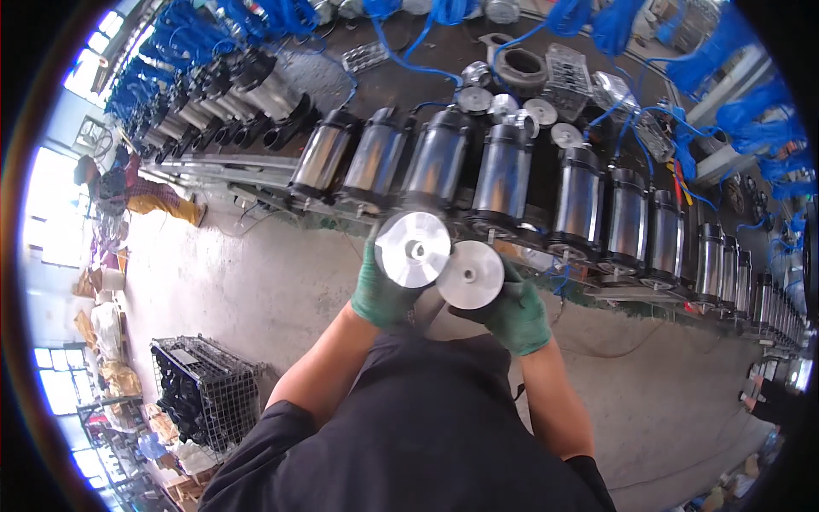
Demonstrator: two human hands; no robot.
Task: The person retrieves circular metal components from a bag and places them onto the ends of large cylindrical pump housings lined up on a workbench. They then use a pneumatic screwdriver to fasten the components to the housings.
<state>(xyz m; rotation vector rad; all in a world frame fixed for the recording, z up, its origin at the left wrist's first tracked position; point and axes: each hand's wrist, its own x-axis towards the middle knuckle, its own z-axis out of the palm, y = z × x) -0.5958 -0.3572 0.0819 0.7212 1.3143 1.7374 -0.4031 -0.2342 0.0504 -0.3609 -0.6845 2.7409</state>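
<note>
Counter: crosses the far side of your view, its dark top [316, 85] bearing cables and loose metal parts; room to work seems best kept on your side of its near edge.
Mesh crate: a black wire crate [229, 388] stands on the floor to your left, well apart from the work, so it should not hinder your elbow.
Cylinders: a row of polished metal cylinders [503, 171] lines the near edge, just beyond your hands; lift clear of their ends to avoid knocks.
Left hand: your green-gloved left hand [375, 294] holds the ringed disc [412, 249] from below and its outer side; fingertips are mostly hidden.
Right hand: your gloved right hand [520, 320] grips the plain disc [470, 290] by its right rim, palm beneath.
Discs: both lie face up before your chest, rims meeting or overlapping; contact cannot be told. Smooth metal probably slips, so support each from beneath and ease the rims apart to spare scratches.
Hubs: each small centre, ringed [419, 250] and plain [468, 276], shows uncovered; best leave thumbs off it.
</note>
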